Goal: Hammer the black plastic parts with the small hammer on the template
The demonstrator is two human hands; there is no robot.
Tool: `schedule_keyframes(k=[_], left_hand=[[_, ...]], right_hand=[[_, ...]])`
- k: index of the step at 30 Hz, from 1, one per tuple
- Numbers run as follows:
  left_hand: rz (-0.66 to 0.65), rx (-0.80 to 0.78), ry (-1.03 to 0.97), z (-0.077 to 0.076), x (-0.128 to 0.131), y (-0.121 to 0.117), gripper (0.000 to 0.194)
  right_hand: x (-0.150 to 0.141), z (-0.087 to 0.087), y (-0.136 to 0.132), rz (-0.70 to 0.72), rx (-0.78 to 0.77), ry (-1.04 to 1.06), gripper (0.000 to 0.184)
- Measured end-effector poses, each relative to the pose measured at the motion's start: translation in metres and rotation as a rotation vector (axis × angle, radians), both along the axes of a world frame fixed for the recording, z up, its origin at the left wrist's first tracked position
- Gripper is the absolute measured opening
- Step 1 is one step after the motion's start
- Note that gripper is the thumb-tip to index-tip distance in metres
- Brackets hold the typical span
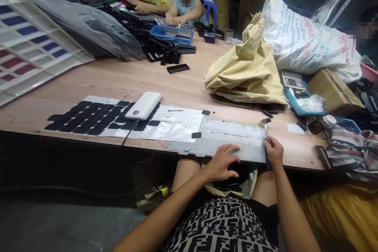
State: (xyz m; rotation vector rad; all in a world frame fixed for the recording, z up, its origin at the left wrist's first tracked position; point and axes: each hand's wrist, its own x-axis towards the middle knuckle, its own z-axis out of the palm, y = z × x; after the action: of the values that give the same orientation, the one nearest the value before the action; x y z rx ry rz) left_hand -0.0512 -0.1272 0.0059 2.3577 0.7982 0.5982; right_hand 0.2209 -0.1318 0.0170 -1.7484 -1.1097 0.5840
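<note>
My right hand [274,152] is wrapped round the handle of a small hammer [265,128], whose head lies toward the far side of the table. My left hand [223,162], fingers apart and slightly curled, hovers at the near edge of a flat grey board [251,150]; I see nothing in it. Just below, an open bag [251,183] with dark pieces inside rests between my legs. Left of the board lies a white backing sheet [184,124] bearing rows of black rounded pads [90,116]. A loose black pad [196,135] sits by the board's left end.
A white power-bank-like device [144,105] with a cable lies on the sheet. Beyond are a crumpled yellow bag [245,67], a blue basket [171,34] and black parts. A calculator [293,80] and carton [333,90] stand right. Two people sit across the table [118,78].
</note>
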Motion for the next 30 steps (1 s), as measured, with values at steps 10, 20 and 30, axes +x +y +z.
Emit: schedule_keyframes(k=[10,20,30], left_hand=[[0.229,0.055,-0.127,0.025,0.121,0.142,0.027],[0.165,0.214,0.175,0.031,0.203,0.194,0.01],[0.225,0.137,0.166,0.023,0.143,0.166,0.009]], right_hand=[[0.0,-0.006,0.001,-0.146,0.124,0.079,0.051],[0.002,-0.008,0.002,-0.102,0.062,-0.019,0.049],[0.0,-0.003,0.0,-0.098,0.053,-0.008,0.049]])
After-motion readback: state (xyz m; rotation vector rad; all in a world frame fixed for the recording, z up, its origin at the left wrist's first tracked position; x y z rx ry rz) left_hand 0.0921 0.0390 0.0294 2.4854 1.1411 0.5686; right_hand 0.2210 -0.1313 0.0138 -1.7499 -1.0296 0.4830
